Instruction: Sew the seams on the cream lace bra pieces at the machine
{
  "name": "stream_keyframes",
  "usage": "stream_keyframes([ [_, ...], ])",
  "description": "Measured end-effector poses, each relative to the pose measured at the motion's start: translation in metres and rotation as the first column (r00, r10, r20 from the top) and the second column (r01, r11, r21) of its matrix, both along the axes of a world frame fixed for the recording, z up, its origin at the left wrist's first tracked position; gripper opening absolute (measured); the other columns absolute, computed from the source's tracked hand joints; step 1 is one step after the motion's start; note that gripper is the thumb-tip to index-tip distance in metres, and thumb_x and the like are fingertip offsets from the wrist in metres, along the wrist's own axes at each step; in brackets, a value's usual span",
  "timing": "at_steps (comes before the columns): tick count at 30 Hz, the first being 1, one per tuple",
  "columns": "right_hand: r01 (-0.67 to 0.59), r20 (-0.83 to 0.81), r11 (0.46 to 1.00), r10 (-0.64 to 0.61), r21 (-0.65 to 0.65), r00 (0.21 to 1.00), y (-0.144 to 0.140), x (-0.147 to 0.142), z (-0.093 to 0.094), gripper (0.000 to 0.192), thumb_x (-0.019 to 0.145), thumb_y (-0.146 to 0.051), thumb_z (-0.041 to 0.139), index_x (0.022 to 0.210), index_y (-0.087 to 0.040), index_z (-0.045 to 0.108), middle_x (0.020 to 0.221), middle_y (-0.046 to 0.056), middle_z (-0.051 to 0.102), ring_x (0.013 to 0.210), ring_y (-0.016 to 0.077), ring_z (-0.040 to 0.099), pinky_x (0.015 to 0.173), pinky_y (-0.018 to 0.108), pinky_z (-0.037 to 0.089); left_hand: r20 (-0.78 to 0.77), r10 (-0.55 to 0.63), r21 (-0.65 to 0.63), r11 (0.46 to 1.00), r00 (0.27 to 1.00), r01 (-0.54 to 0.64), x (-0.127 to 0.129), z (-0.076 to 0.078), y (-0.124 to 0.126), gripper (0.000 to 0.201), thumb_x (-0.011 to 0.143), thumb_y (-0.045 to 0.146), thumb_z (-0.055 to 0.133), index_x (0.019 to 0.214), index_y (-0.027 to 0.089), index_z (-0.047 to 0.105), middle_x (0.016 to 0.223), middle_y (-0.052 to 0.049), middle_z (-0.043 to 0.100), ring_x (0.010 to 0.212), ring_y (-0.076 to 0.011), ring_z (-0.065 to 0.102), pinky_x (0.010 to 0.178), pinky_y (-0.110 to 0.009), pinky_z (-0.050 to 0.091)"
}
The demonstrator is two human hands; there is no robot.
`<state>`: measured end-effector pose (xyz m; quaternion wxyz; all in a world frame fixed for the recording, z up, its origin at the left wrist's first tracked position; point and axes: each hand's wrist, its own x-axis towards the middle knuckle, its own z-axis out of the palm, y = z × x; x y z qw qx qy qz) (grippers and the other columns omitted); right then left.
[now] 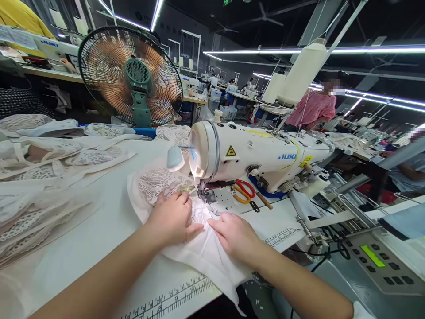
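Note:
A white lace garment piece [206,252] lies under the needle area of the white sewing machine [245,150]. My left hand [174,217] rests on its lace part, left of the presser foot [204,195], fingers bent over the cloth and thumb held apart. Closer to me on the right, my right hand [235,235] pinches the cloth between thumb and fingers just in front of the foot. Part of the garment hangs over the table's front edge. Red-handled scissors [245,188] and orange-handled scissors [241,195] lie on the machine bed, partly behind the machine head.
White lace pieces [40,177] are piled on the left of the table [99,226]. A large fan [136,75] stands behind it. Thread cones [303,73] rise over the machine. A control panel [378,261] sits at right, and a person in pink [314,108] is farther back.

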<state>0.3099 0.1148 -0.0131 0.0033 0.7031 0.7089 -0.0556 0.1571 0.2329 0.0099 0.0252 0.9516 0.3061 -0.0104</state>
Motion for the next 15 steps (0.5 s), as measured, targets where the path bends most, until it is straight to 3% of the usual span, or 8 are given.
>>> stream_keyframes([
  [4,0.004,0.009,0.999,-0.004,-0.034,1.0,0.007,0.002,0.002,0.039,0.089,-0.022,0.043,0.126,-0.025,0.054,0.087,0.006,0.061,0.075,0.019,0.053,0.054,0.028,0.024,-0.133,0.022,-0.025,0.999,0.991,-0.025,-0.006,0.01,-0.006,0.08,0.069,0.059,0.063,0.129,0.007,0.052,0.143,-0.024,0.04,0.132,-0.0452,0.031,0.1,-0.075,0.021],
  [8,0.0,-0.015,0.998,-0.001,-0.067,1.0,0.011,0.002,0.009,0.038,0.09,-0.024,0.04,0.124,-0.025,0.055,0.088,0.006,0.065,0.075,0.0192,0.057,0.053,0.028,0.025,-0.223,0.081,-0.035,0.995,0.971,-0.091,-0.007,0.015,-0.008,0.082,0.069,0.052,0.067,0.136,0.01,0.045,0.148,-0.022,0.032,0.135,-0.0486,0.023,0.096,-0.079,0.021],
  [15,0.034,0.005,0.976,-0.034,-0.215,0.999,0.022,-0.001,0.022,0.047,0.086,-0.021,0.041,0.133,-0.025,0.048,0.087,0.007,0.07,0.076,0.0233,0.063,0.05,0.029,0.028,-0.329,0.158,-0.029,0.984,0.931,-0.177,-0.003,0.017,0.002,0.086,0.074,0.05,0.061,0.144,0.011,0.031,0.154,-0.016,0.02,0.139,-0.043,0.016,0.097,-0.074,0.028],
])
